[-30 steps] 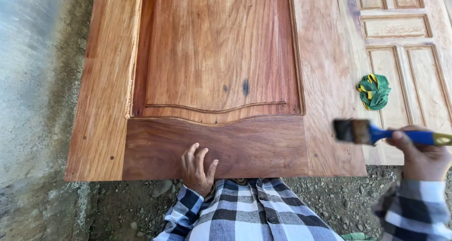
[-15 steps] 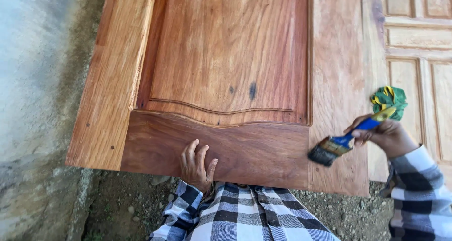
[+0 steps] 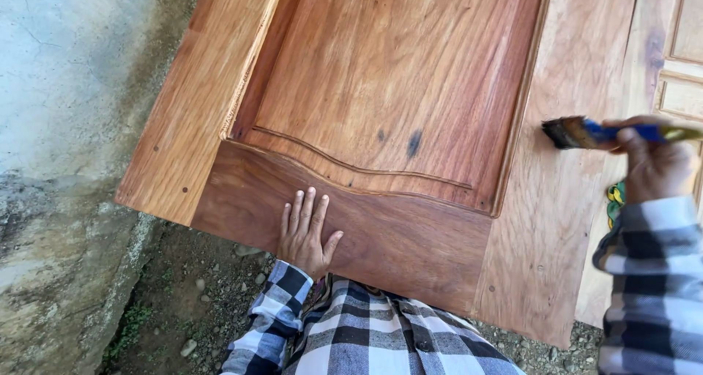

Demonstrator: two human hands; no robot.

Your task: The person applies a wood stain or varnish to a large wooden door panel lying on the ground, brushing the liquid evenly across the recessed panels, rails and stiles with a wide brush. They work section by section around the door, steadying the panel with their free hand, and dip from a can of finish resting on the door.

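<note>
Outdoors, gravel ground (image 3: 198, 287) and a concrete wall (image 3: 66, 126) are flanking a wooden door (image 3: 388, 89) lying flat. Left hand (image 3: 306, 232) is pressing the bottom rail, fingers spread flat, gripping nothing. Right hand (image 3: 652, 162) is clenching a blue-handled brush (image 3: 586, 132), bristles hovering over the paler right stile. Risk: uneven strokes leaving streaks; the bracing palm smudging any wet finish.

A grey concrete wall (image 3: 66, 89) runs down the left side, stained darker and rougher toward its foot. Below it lies bare ground (image 3: 198, 302) of dark soil with small pebbles and a few green weeds. At the right edge a second, paler wooden door (image 3: 681, 60) with framed panels lies alongside. A green and yellow cloth (image 3: 614, 199) shows just beside it.
</note>
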